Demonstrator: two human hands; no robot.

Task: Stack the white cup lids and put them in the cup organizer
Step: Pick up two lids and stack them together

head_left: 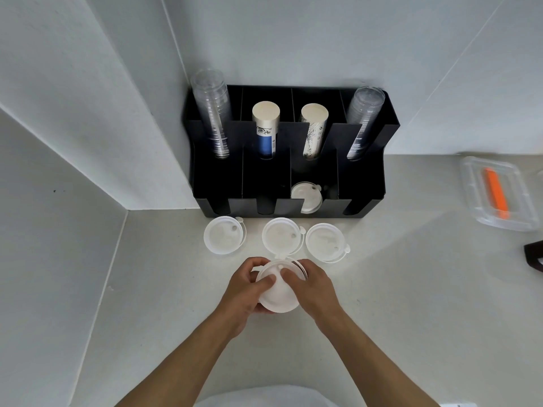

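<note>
Both hands grip a small stack of white cup lids (pixel 277 295) just above the counter, my left hand (pixel 245 292) on its left side and my right hand (pixel 313 286) on its right, thumbs pressing on top. Three single white lids lie flat in a row ahead: a left lid (pixel 224 235), a middle lid (pixel 281 236) and a right lid (pixel 324 242). Behind them stands the black cup organizer (pixel 361 171). Its third front compartment holds more white lids (pixel 305 195).
The organizer's back slots hold clear plastic cups (pixel 213 113) at both ends and two paper cup stacks (pixel 265 127) between. It sits in a wall corner. A clear container with an orange item (pixel 496 195) lies at right, a dark object (pixel 533 255) at the right edge.
</note>
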